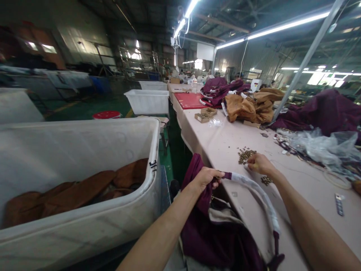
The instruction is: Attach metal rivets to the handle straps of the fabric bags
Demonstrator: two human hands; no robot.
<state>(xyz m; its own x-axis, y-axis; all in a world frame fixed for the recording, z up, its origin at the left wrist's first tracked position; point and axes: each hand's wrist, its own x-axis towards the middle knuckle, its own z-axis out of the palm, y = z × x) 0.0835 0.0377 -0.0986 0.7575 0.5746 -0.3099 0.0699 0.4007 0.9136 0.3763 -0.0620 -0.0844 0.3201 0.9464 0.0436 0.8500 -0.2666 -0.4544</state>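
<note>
A purple bag (pixel 208 233) hangs at the table's near edge, its mouth partly open on a pale lining. My left hand (pixel 208 177) is closed around the bag where one end of its strap joins. The strap (pixel 259 190), wrapped in white film along its middle, curves over the table. My right hand (pixel 258 164) reaches to a heap of small brass-coloured metal pieces (pixel 246 155), fingertips pinched together at its edge. Whether a piece sits between those fingers is too small to make out. A smaller cluster of metal pieces (pixel 266 180) lies beside my right wrist.
A large white bin (pixel 153 180) with brown bags (pixel 93 188) stands at left. On the table (pixel 208 139) are small cardboard boxes (pixel 203 116), brown bags (pixel 245 105), purple bags (pixel 327 111), clear plastic (pixel 324 145) and a metal post (pixel 307 60).
</note>
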